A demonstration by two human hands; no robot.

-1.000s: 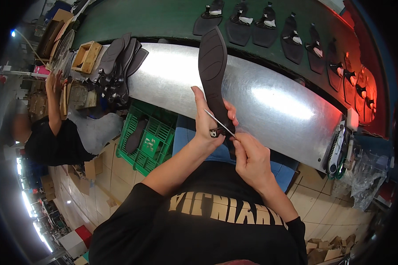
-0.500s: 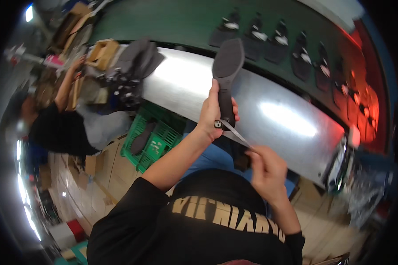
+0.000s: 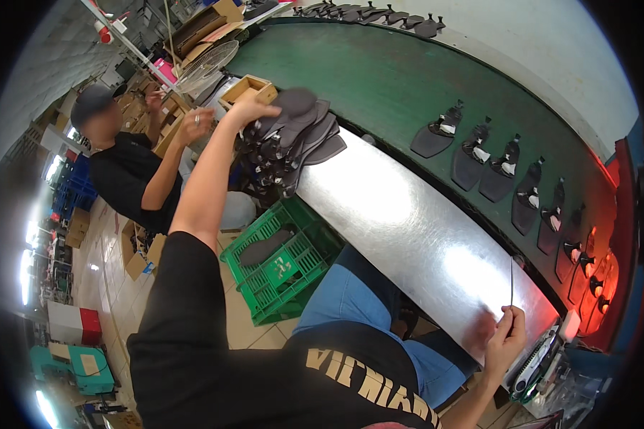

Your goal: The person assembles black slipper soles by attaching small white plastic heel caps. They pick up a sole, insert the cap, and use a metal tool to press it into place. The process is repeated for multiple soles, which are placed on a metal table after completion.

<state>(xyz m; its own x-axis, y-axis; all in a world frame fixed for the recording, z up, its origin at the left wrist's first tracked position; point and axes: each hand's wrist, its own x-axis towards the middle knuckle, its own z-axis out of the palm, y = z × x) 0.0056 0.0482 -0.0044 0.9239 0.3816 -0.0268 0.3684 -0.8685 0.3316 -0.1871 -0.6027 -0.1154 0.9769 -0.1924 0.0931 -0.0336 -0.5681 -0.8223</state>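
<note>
My left hand (image 3: 253, 112) reaches out to a pile of dark sandals (image 3: 292, 146) at the left end of the metal shelf. Its fingers close on the edge of a blurred dark sandal (image 3: 296, 107), sole up, at the top of the pile. Part of that grip is hidden. Over the right end of the shelf, my right hand (image 3: 506, 337) pinches a thin, slim metal tool (image 3: 511, 282) that points away from me. On the green belt beyond stand several dark sandals with white pieces at their straps, such as one sandal (image 3: 437, 136).
The metal shelf (image 3: 401, 207) runs along the green conveyor belt (image 3: 379, 79), which leads to a red-lit opening (image 3: 608, 286) at right. A green crate (image 3: 265, 286) holding a dark sole sits below. A wooden box (image 3: 249, 91) and a co-worker (image 3: 132, 157) are at left.
My left hand has carried the sandal from over the shelf's middle to the pile at left. My right hand has moved right with the thin tool, away from the sandal. The view has shifted.
</note>
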